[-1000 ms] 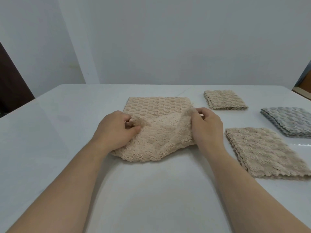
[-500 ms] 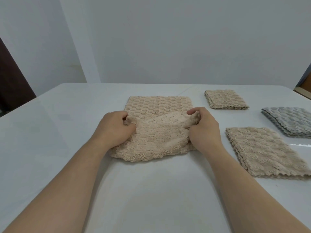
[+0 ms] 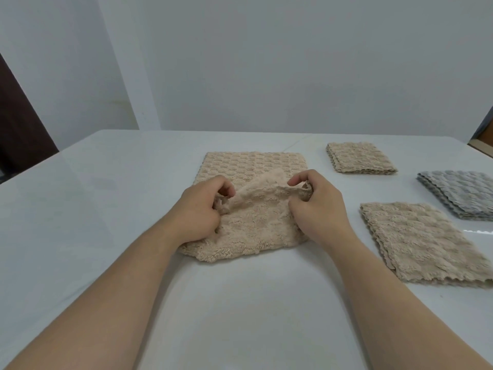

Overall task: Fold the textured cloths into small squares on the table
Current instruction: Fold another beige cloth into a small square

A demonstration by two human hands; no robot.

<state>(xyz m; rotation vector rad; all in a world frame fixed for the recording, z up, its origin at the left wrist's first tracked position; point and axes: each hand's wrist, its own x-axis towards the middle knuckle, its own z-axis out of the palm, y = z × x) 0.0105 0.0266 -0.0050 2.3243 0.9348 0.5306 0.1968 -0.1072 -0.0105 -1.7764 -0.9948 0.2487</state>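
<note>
Beige cloth (image 3: pixel 248 231), edge pinched (fingers (image 3: pixel 300 179) part-hidden)

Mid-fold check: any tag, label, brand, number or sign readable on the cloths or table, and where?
None readable.
The beige cloth, pinched by the left hand and right hand, shows only weave and no tag.
The far beige square, near beige square, grey cloth, table and wall carry no print in this view.

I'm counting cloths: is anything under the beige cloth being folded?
Under the raised flap of the beige cloth, pinched by the left hand and right hand, only its far half shows. The table shows around it; anything beneath the cloth is covered.
</note>
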